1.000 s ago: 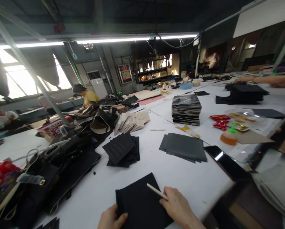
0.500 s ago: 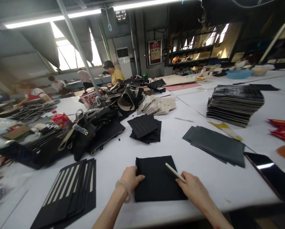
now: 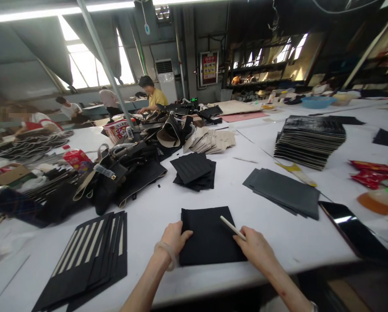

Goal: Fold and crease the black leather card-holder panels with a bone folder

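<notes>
A black square panel lies flat on the white table in front of me. My left hand grips its left edge, the thumb on top and the fingers along the side. In my right hand is a slim white stick, its tip pointing up and left over the panel. That hand rests at the panel's right edge. To the left lie fanned black panels with pale strips. Beyond the panel sits a small pile of black pieces.
At the left is a heap of black bags and straps. Grey-green sheets, a tall stack of black pieces and a phone lie to the right. Across the table a person in yellow works.
My view has shifted slightly, so the table things appear a little further left and up. Both hands keep their hold on the panel and the stick.
</notes>
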`<state>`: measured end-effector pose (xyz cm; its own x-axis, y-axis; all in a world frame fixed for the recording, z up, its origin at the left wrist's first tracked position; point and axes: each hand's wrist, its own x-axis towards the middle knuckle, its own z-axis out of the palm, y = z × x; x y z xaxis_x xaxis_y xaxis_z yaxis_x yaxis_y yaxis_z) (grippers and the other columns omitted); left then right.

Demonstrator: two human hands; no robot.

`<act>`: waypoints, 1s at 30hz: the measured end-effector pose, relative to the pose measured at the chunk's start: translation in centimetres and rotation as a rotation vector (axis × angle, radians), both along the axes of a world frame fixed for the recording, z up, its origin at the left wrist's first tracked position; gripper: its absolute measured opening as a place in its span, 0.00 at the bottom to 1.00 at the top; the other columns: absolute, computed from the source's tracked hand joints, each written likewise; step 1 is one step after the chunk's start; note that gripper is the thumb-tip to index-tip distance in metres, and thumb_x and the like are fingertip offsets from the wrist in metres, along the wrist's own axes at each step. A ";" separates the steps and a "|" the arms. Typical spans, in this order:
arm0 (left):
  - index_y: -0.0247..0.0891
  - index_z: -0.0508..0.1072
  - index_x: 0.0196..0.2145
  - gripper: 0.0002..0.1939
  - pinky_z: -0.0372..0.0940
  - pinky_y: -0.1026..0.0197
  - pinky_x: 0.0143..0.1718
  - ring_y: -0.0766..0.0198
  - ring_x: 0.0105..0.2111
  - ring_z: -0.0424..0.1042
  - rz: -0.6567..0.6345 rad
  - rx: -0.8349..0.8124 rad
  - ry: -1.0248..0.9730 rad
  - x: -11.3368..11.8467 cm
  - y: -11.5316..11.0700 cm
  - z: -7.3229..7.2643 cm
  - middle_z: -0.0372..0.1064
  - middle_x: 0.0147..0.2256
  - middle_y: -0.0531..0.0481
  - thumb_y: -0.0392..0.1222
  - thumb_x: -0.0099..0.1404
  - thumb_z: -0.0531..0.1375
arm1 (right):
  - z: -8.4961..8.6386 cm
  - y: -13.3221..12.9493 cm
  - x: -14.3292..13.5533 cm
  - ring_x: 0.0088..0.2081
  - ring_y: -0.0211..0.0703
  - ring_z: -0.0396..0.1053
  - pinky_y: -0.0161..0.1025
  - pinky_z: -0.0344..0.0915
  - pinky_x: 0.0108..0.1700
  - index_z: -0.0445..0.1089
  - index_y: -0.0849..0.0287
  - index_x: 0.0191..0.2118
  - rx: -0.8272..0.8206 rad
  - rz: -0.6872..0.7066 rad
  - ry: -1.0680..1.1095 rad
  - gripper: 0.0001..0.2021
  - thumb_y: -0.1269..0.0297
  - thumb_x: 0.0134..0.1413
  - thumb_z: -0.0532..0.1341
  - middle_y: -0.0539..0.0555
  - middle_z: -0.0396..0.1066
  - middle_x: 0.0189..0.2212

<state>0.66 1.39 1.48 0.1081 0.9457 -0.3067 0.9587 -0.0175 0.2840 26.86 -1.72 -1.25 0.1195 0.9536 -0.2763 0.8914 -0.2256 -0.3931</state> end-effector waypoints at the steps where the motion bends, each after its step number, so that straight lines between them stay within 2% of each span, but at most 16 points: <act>1: 0.35 0.72 0.34 0.11 0.60 0.63 0.35 0.58 0.38 0.72 -0.009 0.000 0.000 0.0 -0.1 0.1 0.73 0.35 0.44 0.46 0.65 0.57 | 0.1 0.0 0.0 0.31 0.44 0.68 0.37 0.53 0.30 0.63 0.54 0.28 0.000 -0.005 -0.003 0.08 0.60 0.56 0.52 0.53 0.70 0.26; 9: 0.34 0.71 0.35 0.11 0.60 0.61 0.34 0.55 0.37 0.72 -0.035 0.008 0.066 0.5 -0.2 0.1 0.73 0.34 0.43 0.46 0.65 0.57 | 0.3 -0.2 -0.2 0.30 0.42 0.68 0.36 0.51 0.30 0.64 0.55 0.28 0.008 -0.018 -0.019 0.07 0.60 0.55 0.54 0.52 0.71 0.27; 13: 0.33 0.71 0.36 0.13 0.62 0.58 0.33 0.51 0.35 0.73 0.002 0.039 0.121 0.4 -0.2 0.7 0.73 0.32 0.42 0.48 0.64 0.58 | 0.8 -0.2 -0.4 0.29 0.42 0.68 0.36 0.51 0.29 0.64 0.55 0.28 0.034 -0.023 -0.037 0.07 0.60 0.55 0.55 0.52 0.71 0.26; 16: 0.33 0.68 0.44 0.14 0.64 0.56 0.35 0.51 0.38 0.72 0.039 0.115 0.141 -0.1 -1.7 1.4 0.72 0.36 0.42 0.46 0.66 0.55 | 1.2 -1.4 -0.4 0.29 0.44 0.68 0.37 0.53 0.29 0.65 0.55 0.36 0.062 -0.046 -0.070 0.07 0.62 0.58 0.52 0.52 0.71 0.25; 18: 0.37 0.64 0.50 0.14 0.64 0.56 0.41 0.56 0.44 0.69 -0.021 0.262 0.105 -0.1 -3.7 1.2 0.68 0.44 0.43 0.41 0.69 0.49 | 1.0 -3.1 -0.4 0.30 0.46 0.69 0.38 0.56 0.31 0.65 0.55 0.42 0.132 -0.038 -0.100 0.11 0.67 0.59 0.48 0.53 0.71 0.26; 20: 0.40 0.64 0.52 0.16 0.63 0.57 0.45 0.59 0.44 0.68 -0.210 0.508 0.025 0.3 -6.1 0.2 0.66 0.47 0.44 0.37 0.69 0.47 | 0.3 -5.2 -0.5 0.33 0.46 0.70 0.40 0.60 0.35 0.65 0.56 0.46 0.349 0.069 -0.136 0.16 0.73 0.56 0.46 0.55 0.72 0.30; 23: 0.43 0.63 0.55 0.20 0.63 0.59 0.45 0.58 0.44 0.68 -0.491 0.766 -0.019 1.5 -8.9 -2.6 0.67 0.47 0.46 0.38 0.66 0.50 | -1.2 -7.7 -1.1 0.39 0.45 0.69 0.41 0.63 0.42 0.65 0.58 0.50 0.792 0.348 -0.212 0.21 0.76 0.51 0.49 0.57 0.71 0.39; 26: 0.46 0.62 0.57 0.21 0.62 0.59 0.47 0.59 0.44 0.68 -0.573 0.903 0.006 2.2 -9.9 -5.4 0.68 0.47 0.49 0.43 0.66 0.51 | -2.5 -8.4 -2.0 0.48 0.48 0.65 0.43 0.61 0.49 0.65 0.60 0.51 1.009 0.509 -0.305 0.22 0.74 0.49 0.52 0.58 0.70 0.45; 30: 0.45 0.63 0.57 0.22 0.61 0.61 0.48 0.60 0.44 0.69 -0.590 0.976 0.016 1.9 -9.9 -7.7 0.70 0.46 0.50 0.51 0.67 0.50 | -3.8 -8.1 -2.8 0.49 0.48 0.65 0.44 0.60 0.51 0.67 0.61 0.49 1.072 0.576 -0.380 0.21 0.73 0.48 0.51 0.56 0.72 0.43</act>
<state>2.61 -8.47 -6.26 0.6175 0.5847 0.5261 0.7313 -0.6731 -0.1103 24.03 -9.84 -5.02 -0.4823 0.6169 0.6219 0.8502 0.5007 0.1626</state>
